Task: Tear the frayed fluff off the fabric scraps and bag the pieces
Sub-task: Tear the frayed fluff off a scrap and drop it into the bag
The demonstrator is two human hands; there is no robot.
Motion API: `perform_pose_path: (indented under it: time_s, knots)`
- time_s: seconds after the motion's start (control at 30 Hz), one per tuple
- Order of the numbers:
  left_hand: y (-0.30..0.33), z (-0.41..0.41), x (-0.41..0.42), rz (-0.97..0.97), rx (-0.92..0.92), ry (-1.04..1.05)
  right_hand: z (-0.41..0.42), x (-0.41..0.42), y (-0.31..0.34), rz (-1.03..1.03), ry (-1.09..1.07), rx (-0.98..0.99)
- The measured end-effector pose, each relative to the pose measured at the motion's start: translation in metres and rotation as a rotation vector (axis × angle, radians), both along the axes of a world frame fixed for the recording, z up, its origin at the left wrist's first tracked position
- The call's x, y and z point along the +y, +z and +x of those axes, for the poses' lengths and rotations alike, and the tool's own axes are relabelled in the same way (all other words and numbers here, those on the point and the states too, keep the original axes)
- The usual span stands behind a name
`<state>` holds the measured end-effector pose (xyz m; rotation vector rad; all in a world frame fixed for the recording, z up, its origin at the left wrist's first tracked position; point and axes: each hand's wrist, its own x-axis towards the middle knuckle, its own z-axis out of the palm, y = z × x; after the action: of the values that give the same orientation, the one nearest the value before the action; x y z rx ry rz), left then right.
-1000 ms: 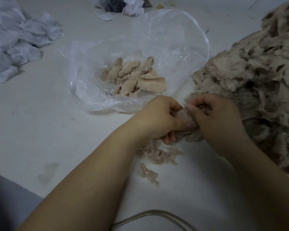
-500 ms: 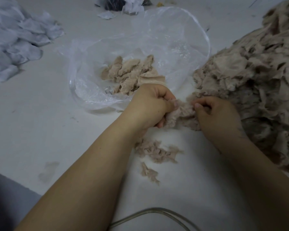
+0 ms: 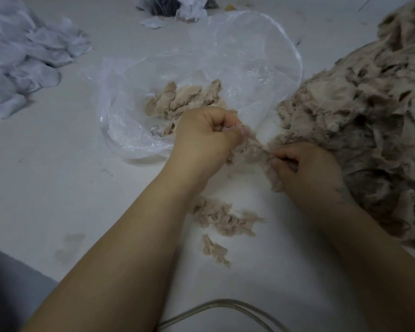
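A beige fabric scrap [image 3: 248, 149] with frayed edges is stretched between my two hands at the centre of the white table. My left hand [image 3: 204, 137] grips its upper left end in a fist, just at the near rim of the clear plastic bag [image 3: 225, 56]. My right hand [image 3: 304, 168] pinches the scrap's lower right end, beside the big heap of beige scraps [image 3: 369, 111]. Several cleaned beige pieces [image 3: 182, 99] lie inside the bag. Torn-off fluff [image 3: 223, 219] lies on the table below my hands.
A heap of pale grey-white fabric [image 3: 22, 61] fills the far left. A dark bundle with white scraps [image 3: 175, 6] sits at the far edge. A grey cable [image 3: 225, 307] loops near the front edge. A smaller fluff tuft [image 3: 213, 250] lies near it.
My hands have drawn apart: the left moved up and left toward the bag, the right stayed near the heap, and the scrap is now pulled out long between them.
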<state>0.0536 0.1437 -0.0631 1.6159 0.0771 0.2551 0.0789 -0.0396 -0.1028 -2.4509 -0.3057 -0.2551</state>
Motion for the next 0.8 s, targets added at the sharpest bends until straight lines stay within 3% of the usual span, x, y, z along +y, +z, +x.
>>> perform_pose_path:
  time_s: [0.17, 0.27, 0.37, 0.5, 0.6, 0.67, 0.8]
  knots:
    - [0.002, 0.000, 0.005, -0.031, -0.056, 0.077, 0.004, -0.005, 0.002, -0.115, -0.021, -0.001]
    - [0.000, 0.001, 0.003, 0.072, -0.050, 0.041, -0.004, -0.002, 0.002, -0.049, 0.004, -0.044]
    - [-0.003, 0.000, -0.004, 0.332, -0.068, -0.036, -0.014, 0.009, 0.005, 0.130, 0.072, -0.131]
    - [-0.005, -0.001, -0.004, 0.522, -0.104, -0.128, -0.021, 0.021, 0.008, 0.558, 0.121, 0.177]
    - [-0.004, -0.003, -0.005, 0.628, -0.129, -0.244, -0.021, 0.021, 0.010, 0.742, 0.103, 0.304]
    - [-0.003, -0.005, -0.004, 0.600, -0.102, -0.310, -0.019, 0.020, 0.009, 0.841, 0.060, 0.355]
    - [0.000, -0.007, -0.001, 0.308, -0.030, -0.304, -0.014, 0.015, 0.005, 0.963, -0.016, 0.391]
